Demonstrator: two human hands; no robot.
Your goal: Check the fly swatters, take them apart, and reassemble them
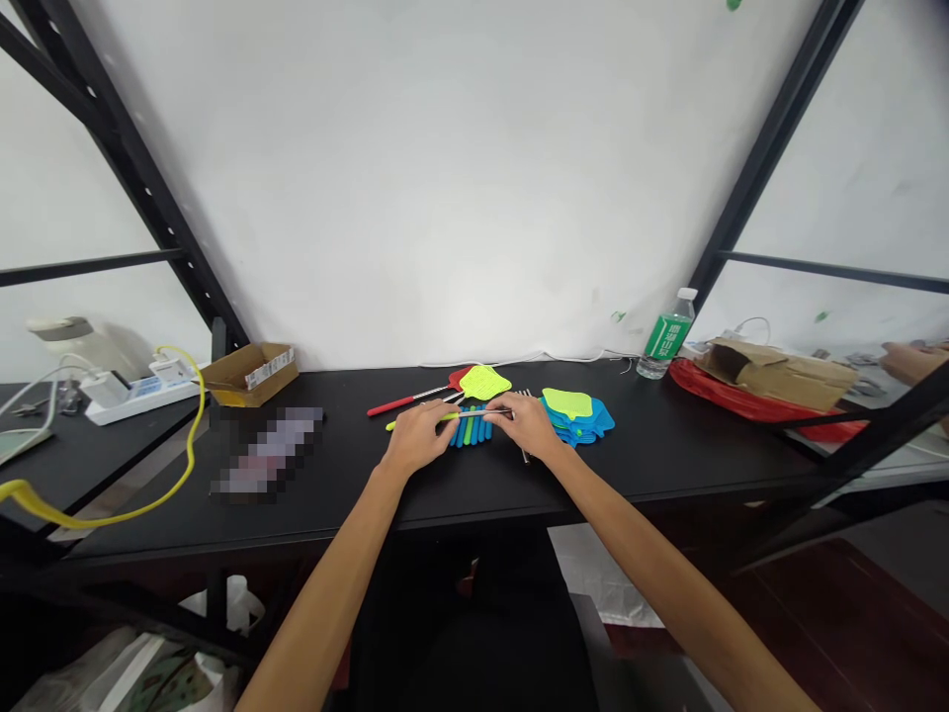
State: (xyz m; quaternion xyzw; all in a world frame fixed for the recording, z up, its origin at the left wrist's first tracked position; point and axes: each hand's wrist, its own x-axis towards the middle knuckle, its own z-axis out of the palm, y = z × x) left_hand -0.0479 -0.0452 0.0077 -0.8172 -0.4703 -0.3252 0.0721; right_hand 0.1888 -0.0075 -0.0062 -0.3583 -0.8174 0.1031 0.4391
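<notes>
My left hand and my right hand both pinch a thin telescopic fly swatter rod with a yellow-green handle end, held level over the black table. Beneath the rod lies a row of blue and green handles. A yellow swatter head and a red-handled swatter lie just behind. To the right of my right hand sits a stack of blue swatter heads topped by a yellow-green one.
A small cardboard box and a white power strip with a yellow cable stand at left. A green-labelled water bottle, a red bag and brown cardboard are at right. Black shelf posts frame both sides.
</notes>
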